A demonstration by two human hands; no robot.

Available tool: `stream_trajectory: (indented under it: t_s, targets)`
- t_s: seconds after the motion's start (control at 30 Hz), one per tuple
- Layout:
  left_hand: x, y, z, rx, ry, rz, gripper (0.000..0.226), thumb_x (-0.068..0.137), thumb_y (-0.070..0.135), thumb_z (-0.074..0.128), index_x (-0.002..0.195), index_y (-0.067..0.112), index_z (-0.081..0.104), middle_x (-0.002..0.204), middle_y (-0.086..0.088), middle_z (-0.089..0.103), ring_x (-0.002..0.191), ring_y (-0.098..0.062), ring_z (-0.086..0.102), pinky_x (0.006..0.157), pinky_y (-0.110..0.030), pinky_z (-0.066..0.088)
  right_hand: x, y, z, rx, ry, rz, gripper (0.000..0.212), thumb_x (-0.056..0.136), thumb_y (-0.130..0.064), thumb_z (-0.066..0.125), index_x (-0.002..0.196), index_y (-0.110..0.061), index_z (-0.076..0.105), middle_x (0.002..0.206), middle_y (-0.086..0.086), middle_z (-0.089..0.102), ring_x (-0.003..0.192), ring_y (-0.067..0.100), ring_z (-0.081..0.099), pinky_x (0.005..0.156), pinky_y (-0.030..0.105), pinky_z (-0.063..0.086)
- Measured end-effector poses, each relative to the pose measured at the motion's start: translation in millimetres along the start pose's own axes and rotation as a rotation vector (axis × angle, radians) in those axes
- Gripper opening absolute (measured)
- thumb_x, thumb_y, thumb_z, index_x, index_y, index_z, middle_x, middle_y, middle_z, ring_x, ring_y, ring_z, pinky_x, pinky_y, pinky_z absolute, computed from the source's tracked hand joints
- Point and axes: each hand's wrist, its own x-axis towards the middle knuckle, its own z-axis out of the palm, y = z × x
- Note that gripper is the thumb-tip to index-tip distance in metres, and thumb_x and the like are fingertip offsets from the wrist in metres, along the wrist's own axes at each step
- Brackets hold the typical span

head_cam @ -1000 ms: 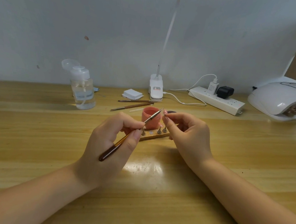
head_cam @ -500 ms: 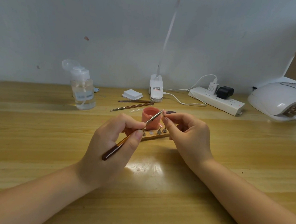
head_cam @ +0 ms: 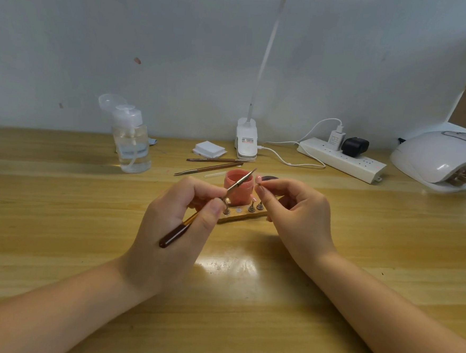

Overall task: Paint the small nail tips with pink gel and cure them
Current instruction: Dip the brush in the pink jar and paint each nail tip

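My left hand (head_cam: pixel 173 227) grips a brown-handled brush (head_cam: pixel 204 210) whose metal ferrule and tip point up and right over the open pink gel jar (head_cam: pixel 237 192). My right hand (head_cam: pixel 295 216) pinches a small pink nail tip (head_cam: pixel 258 179) between thumb and forefinger, just right of the brush tip. Below the jar lies a wooden holder strip (head_cam: pixel 244 217) with several small metal stands on it. The white curing lamp (head_cam: pixel 442 160) sits at the far right of the table.
A clear pump bottle (head_cam: pixel 131 141) stands back left. Two spare brushes (head_cam: pixel 213 165), a white pad stack (head_cam: pixel 209 149), a clip lamp base (head_cam: pixel 246 143) and a power strip (head_cam: pixel 340 159) with cables line the back. A dark jar lid (head_cam: pixel 270 178) lies behind my right hand.
The brush handle has tipped slightly and the brush tip has shifted a little beside the nail tip. Both hands stay in nearly the same place.
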Motion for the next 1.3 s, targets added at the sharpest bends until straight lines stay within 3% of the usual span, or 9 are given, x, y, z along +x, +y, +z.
stream_trajectory:
  t_s: [0.23, 0.5, 0.77, 0.9, 1.1, 1.2, 1.3]
  targets:
    - [-0.3, -1.0, -1.8, 0.028, -0.067, 0.065, 0.02, 0.087, 0.023, 0.049, 0.091, 0.009, 0.063, 0.079, -0.001, 0.065, 0.077, -0.016, 0.063, 0.068, -0.028, 0.05, -0.5, -2.2, -2.3, -0.029, -0.002, -0.032, 0.019, 0.084, -0.018, 0.072, 0.092, -0.034, 0.066, 0.079, -0.014, 0.069, 0.062, 0.015, 0.063, 0.06, 0.039, 0.056]
    - [0.4, 0.6, 0.3, 0.028, -0.003, 0.024, 0.013, 0.09, 0.029, 0.051, 0.099, 0.029, 0.061, 0.089, 0.009, 0.068, 0.087, -0.011, 0.065, 0.076, -0.016, 0.048, -0.4, -0.4, -1.1, -0.02, 0.006, -0.023, 0.014, 0.084, -0.017, 0.072, 0.094, -0.027, 0.069, 0.079, -0.011, 0.069, 0.062, 0.015, 0.064, 0.06, 0.039, 0.056]
    - [-1.4, 1.4, 1.7, -0.03, -0.039, -0.023, 0.015, 0.089, 0.031, 0.05, 0.097, 0.025, 0.062, 0.087, 0.006, 0.068, 0.085, -0.013, 0.067, 0.075, -0.029, 0.055, -0.9, -0.9, -1.0, 0.026, -0.028, -0.001, 0.015, 0.086, -0.014, 0.07, 0.095, -0.026, 0.069, 0.078, -0.008, 0.07, 0.063, 0.018, 0.063, 0.06, 0.044, 0.055]
    - [-1.9, 1.3, -1.0, -0.027, -0.033, 0.012, 0.017, 0.088, 0.028, 0.047, 0.092, 0.02, 0.062, 0.082, 0.006, 0.066, 0.08, -0.013, 0.065, 0.071, -0.026, 0.052, -0.9, -1.2, -1.2, 0.038, -0.031, 0.008, 0.016, 0.086, -0.015, 0.069, 0.095, -0.028, 0.068, 0.077, -0.012, 0.069, 0.063, 0.019, 0.064, 0.059, 0.043, 0.056]
    - [-0.7, 1.1, 0.4, -0.046, 0.02, -0.038, 0.013, 0.089, 0.032, 0.053, 0.097, 0.029, 0.062, 0.09, 0.008, 0.069, 0.087, -0.016, 0.067, 0.078, -0.028, 0.054, -0.8, -0.5, -0.1, 0.066, -0.02, 0.016, 0.013, 0.086, -0.015, 0.07, 0.095, -0.024, 0.07, 0.076, -0.006, 0.07, 0.062, 0.021, 0.064, 0.058, 0.047, 0.055]
    - [1.4, 0.7, -0.3, 0.015, -0.02, 0.019, 0.016, 0.089, 0.028, 0.055, 0.1, 0.021, 0.065, 0.089, 0.005, 0.068, 0.087, -0.016, 0.066, 0.076, -0.024, 0.051, -1.1, -1.4, 0.4, 0.076, -0.018, 0.018, 0.014, 0.086, -0.015, 0.07, 0.094, -0.027, 0.069, 0.076, -0.006, 0.07, 0.062, 0.025, 0.064, 0.057, 0.049, 0.054]
    - [2.6, -0.3, -0.3, 0.045, -0.059, 0.071, 0.018, 0.089, 0.023, 0.055, 0.099, 0.012, 0.066, 0.086, -0.002, 0.067, 0.082, -0.019, 0.063, 0.072, -0.028, 0.05, -1.1, -2.3, 0.2, 0.076, -0.011, 0.026, 0.016, 0.087, -0.015, 0.07, 0.092, -0.03, 0.068, 0.076, -0.006, 0.071, 0.062, 0.025, 0.064, 0.058, 0.049, 0.054]
